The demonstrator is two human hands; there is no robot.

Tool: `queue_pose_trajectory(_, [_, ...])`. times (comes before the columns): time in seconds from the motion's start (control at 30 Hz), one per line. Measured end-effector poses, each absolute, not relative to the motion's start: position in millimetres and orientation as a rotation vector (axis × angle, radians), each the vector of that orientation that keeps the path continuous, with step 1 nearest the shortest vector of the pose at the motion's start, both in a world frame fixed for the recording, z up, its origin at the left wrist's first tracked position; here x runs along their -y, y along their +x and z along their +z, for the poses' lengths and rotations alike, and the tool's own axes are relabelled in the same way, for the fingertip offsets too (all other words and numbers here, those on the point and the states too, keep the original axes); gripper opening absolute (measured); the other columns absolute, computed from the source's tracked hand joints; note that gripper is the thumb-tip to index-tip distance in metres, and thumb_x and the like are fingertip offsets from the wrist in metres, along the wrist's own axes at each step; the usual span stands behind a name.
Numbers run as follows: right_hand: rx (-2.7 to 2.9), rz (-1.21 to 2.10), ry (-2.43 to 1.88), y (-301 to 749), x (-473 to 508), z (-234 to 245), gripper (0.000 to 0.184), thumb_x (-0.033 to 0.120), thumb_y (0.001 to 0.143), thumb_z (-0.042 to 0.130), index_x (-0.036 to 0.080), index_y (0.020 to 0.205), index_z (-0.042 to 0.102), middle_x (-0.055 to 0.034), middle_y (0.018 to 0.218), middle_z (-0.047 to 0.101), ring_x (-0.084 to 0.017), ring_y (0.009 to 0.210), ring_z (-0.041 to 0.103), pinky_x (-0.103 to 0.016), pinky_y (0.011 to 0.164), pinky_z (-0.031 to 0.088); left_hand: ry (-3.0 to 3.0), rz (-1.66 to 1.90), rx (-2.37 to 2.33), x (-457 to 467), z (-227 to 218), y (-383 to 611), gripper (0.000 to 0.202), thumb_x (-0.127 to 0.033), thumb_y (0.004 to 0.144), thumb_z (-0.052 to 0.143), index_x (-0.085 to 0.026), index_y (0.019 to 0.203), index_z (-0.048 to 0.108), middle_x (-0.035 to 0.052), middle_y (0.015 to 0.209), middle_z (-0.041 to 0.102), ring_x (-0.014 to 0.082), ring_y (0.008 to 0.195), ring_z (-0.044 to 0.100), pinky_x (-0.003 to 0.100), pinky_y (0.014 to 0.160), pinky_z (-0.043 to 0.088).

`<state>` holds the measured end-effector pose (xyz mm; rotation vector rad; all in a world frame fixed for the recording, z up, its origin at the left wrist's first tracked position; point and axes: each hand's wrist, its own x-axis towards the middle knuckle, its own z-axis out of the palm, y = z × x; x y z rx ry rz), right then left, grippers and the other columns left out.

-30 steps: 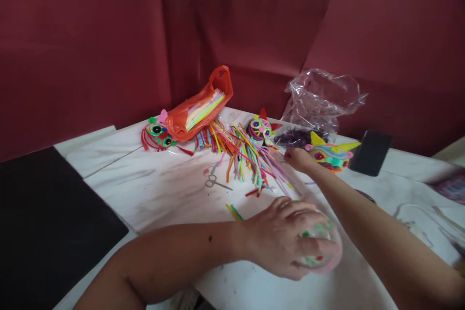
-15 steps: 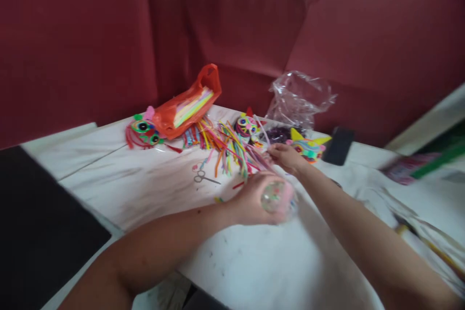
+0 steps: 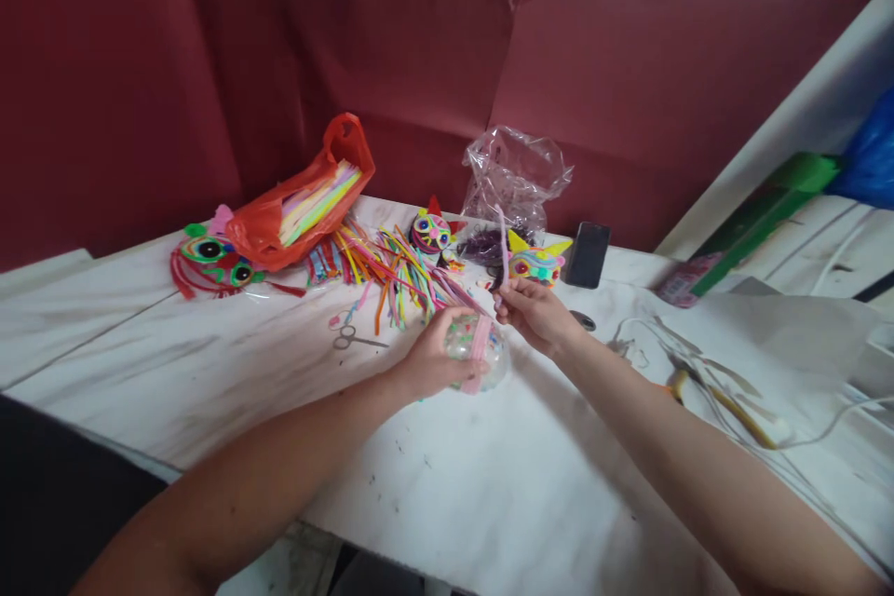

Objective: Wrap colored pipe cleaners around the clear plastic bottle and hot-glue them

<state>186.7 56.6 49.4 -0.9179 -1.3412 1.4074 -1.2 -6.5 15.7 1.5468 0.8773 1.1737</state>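
My left hand [image 3: 431,361] is wrapped round a clear, rounded plastic container [image 3: 495,361] with a pink band [image 3: 480,349] about it and coloured bits showing through. Close beside it, my right hand [image 3: 536,312] pinches a pale pink pipe cleaner [image 3: 504,247] that stands nearly upright from the fingers. Whether the pipe cleaner's lower end touches the container I cannot tell. Behind both hands lies a loose pile of colourful pipe cleaners [image 3: 398,275]. Just past my right hand sits a bright animal-face figure [image 3: 537,268] with yellow horns.
Scissors [image 3: 359,341] lie left of my left hand. At the back are an orange plastic bag [image 3: 269,228] of pastel pipe cleaners, two more face figures [image 3: 209,261] [image 3: 431,231], a clear bag [image 3: 517,172] and a phone [image 3: 589,254]. Yellow-handled pliers [image 3: 740,417] and cables lie at right.
The view has swung right, so the things on the table appear further left. The pipe cleaner in my right hand now points more upright. Both hands keep their hold.
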Motion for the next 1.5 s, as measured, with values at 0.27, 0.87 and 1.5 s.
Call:
queue_pose_trajectory(0.27, [1.377,1.357,-0.965,188.1,-36.9,38.6,0.040,0.047,0.056,0.086,0.020,0.069,0.060,0.0035,0.052,0.058,-0.010,0.049,0.050,-0.024,0.050,0.040,1.417,0.796,-0.570,18.0,20.0,-5.9,0.078,-0.038,0.050,0.089,-0.023,0.119,0.057,0.0092,0.129,0.052,0.0275,0.108,0.055,0.036,0.086,0.046])
queue_pose_trajectory(0.87, [1.183,1.586,-0.970,177.8,-22.6,31.5,0.035,0.038,0.052,0.090,0.020,0.067,0.064,0.0021,0.066,0.068,-0.012,0.056,0.060,-0.025,0.054,0.047,1.382,0.816,-0.451,6.8,12.0,-9.8,0.073,-0.040,0.052,0.088,-0.022,0.118,0.061,0.0070,0.118,0.058,0.0273,0.113,0.053,0.039,0.098,0.039])
queue_pose_trajectory(1.5, [1.312,1.240,-0.704,178.1,-47.9,53.8,0.039,0.044,0.053,0.088,0.021,0.066,0.059,0.0056,0.062,0.064,-0.007,0.043,0.052,-0.021,0.044,0.041,1.240,0.750,-0.418,1.5,14.3,-11.8,0.077,-0.038,0.053,0.087,-0.018,0.121,0.057,0.0113,0.119,0.061,0.0284,0.112,0.053,0.042,0.099,0.036])
